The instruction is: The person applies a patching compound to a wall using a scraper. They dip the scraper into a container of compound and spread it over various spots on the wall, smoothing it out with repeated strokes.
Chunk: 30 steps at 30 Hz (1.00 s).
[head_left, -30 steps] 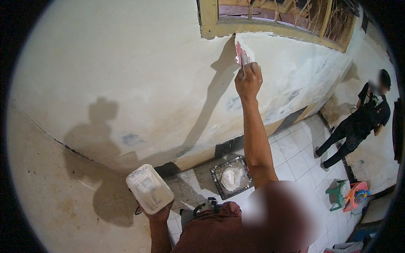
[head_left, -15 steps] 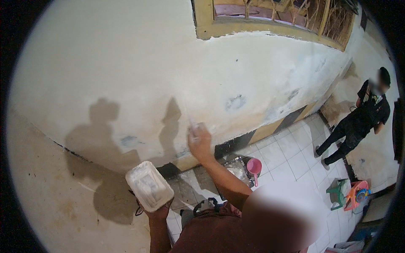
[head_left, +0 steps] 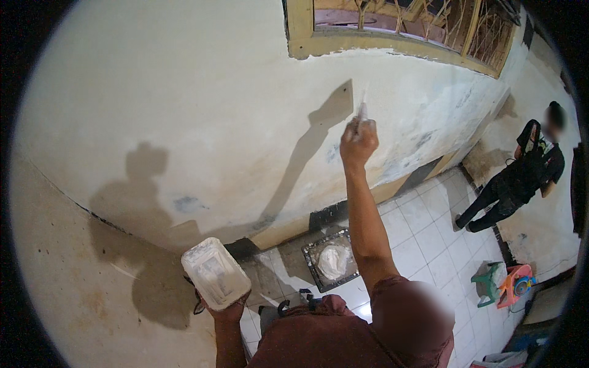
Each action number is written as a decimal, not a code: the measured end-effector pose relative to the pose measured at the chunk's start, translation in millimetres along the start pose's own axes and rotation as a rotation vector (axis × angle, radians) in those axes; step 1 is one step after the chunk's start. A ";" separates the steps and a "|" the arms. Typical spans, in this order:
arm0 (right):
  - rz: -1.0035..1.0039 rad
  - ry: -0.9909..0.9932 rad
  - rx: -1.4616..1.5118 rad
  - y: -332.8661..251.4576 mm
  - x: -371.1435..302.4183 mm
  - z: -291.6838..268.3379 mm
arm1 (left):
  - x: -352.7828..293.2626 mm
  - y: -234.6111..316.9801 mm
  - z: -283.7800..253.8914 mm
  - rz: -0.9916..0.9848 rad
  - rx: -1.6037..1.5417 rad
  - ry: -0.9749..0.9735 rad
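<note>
Fingers of my right hand [head_left: 359, 144] grip a slim, whitish tool [head_left: 363, 111] below the lower edge of the yellow wooden window frame [head_left: 300, 47]; my left hand [head_left: 230, 311], partly hidden, grasps a white rectangular plastic tub [head_left: 217, 276] from beneath, likely keeping its mouth upward.

Wall [head_left: 202, 80] fairly bright, light falling from the right; crisp shadows [head_left: 294, 172] thrown leftward. Glare patch on floor tiles [head_left: 423, 218]. Fisheye bows straight edges, black rim; two blurred patches at right.
</note>
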State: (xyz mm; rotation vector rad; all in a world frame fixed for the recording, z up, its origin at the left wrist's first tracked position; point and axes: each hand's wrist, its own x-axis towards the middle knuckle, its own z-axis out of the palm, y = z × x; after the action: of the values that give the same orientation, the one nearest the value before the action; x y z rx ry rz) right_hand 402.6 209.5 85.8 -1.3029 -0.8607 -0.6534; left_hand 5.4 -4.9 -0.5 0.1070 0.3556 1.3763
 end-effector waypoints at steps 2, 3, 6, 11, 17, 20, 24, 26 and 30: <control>-0.198 -0.057 -0.043 -0.6 -5.5 11.9 | 1.3 2.1 3.9 -0.134 -0.670 0.024; -0.243 -0.039 -0.021 2.8 -8.8 25.9 | 3.4 3.0 4.6 -0.180 -0.890 0.035; -0.261 -0.433 0.175 14.5 -46.6 54.3 | 2.3 -5.1 -10.9 -0.060 0.180 -0.272; -0.091 -0.483 0.266 -30.1 -108.1 -26.9 | 2.1 -5.5 11.5 0.000 -0.054 0.028; 0.577 -0.091 0.310 0.1 -36.0 -29.0 | -0.6 -0.2 -9.9 0.199 0.756 -0.007; 0.695 0.194 0.683 19.1 -6.0 -0.8 | -1.5 1.6 3.8 -0.062 -0.226 0.049; 0.763 0.070 0.672 14.2 18.1 28.8 | -3.1 -6.6 4.5 0.002 0.021 0.001; 0.598 -0.023 0.452 -4.5 18.3 35.5 | -1.3 -8.2 10.2 0.028 0.046 0.041; 0.400 -0.246 0.360 -35.3 -5.8 8.3 | -1.9 -2.4 11.7 0.024 0.017 0.015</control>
State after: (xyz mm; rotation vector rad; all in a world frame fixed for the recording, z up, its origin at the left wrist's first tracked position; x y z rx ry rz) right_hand 369.0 211.4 100.5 -1.1899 -0.8364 -0.0183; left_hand 11.0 -5.7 10.2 0.1151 0.3793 1.3986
